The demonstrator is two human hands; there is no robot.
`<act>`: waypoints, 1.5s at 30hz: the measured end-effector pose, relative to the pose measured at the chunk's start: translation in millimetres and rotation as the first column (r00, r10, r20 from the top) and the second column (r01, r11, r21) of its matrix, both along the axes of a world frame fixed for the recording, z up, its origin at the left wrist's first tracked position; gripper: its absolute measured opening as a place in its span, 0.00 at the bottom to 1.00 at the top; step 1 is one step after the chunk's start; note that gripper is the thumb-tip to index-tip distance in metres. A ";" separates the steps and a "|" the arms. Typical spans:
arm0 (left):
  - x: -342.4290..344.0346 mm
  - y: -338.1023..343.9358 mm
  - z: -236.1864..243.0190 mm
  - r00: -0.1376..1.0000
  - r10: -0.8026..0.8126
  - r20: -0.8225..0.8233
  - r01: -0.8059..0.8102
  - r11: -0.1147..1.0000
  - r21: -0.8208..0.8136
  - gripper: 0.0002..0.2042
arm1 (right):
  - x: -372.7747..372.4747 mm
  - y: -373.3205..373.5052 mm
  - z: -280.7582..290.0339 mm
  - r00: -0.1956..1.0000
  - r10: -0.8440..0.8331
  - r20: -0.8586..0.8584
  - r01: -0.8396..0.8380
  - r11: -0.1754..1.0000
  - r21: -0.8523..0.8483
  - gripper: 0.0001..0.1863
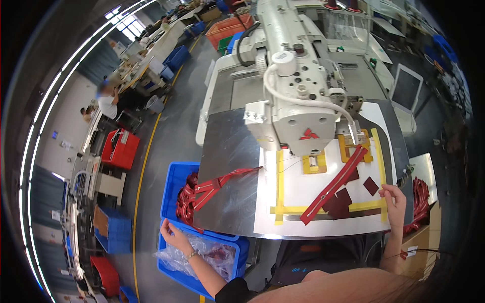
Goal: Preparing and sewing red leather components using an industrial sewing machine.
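Observation:
My left hand (176, 236) is off to the left beside the rim of a blue bin (170, 184), its fingers loosely bent and apart, holding nothing I can see. My right hand (394, 201) hovers at the right edge of the sewing plate, fingers bent with a gap between the tips. Close to those fingertips is a small dark red fabric square (371, 186); whether they touch it I cannot tell. More dark red pieces (339, 204) lie on a white yellow-taped template (298, 194). Across them runs a red zipper strip (331, 191), reaching up toward the sewing machine head (298, 121).
Red zipper tape (189, 202) piles in the blue bin, one length trailing onto the metal table (222, 187). A lower blue bin (241, 255) holds clear plastic. More red strips (420, 202) hang at right above a cardboard box (422, 247). A person (107, 101) sits far left.

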State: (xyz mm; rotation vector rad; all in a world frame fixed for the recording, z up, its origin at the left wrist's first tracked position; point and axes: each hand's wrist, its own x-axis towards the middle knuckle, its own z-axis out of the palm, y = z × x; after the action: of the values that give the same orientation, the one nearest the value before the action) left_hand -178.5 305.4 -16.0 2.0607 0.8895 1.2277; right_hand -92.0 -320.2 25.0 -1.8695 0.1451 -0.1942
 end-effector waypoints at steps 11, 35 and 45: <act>113.7 -263.6 56.1 0.282 -0.877 -0.388 0.958 0.238 0.158 0.15 | 21.1 64.8 5.1 0.930 0.302 0.209 -0.143 0.822 -0.551 0.14; 172.2 -343.9 52.4 -0.486 -0.865 -0.129 0.807 -0.387 -0.446 0.09 | 24.8 65.8 -23.1 0.929 0.278 0.246 -0.243 0.956 -0.164 0.06; 165.5 -322.2 40.7 0.143 -0.875 -0.463 0.692 -0.247 0.679 0.18 | 85.3 86.9 -13.7 0.756 0.646 -0.106 -0.439 0.621 0.649 0.08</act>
State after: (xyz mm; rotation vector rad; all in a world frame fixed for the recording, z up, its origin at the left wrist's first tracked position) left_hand -12.9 -16.9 24.7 2.1937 -1.5308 0.9194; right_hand -6.7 -233.3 11.3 -1.2111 -0.1448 0.5606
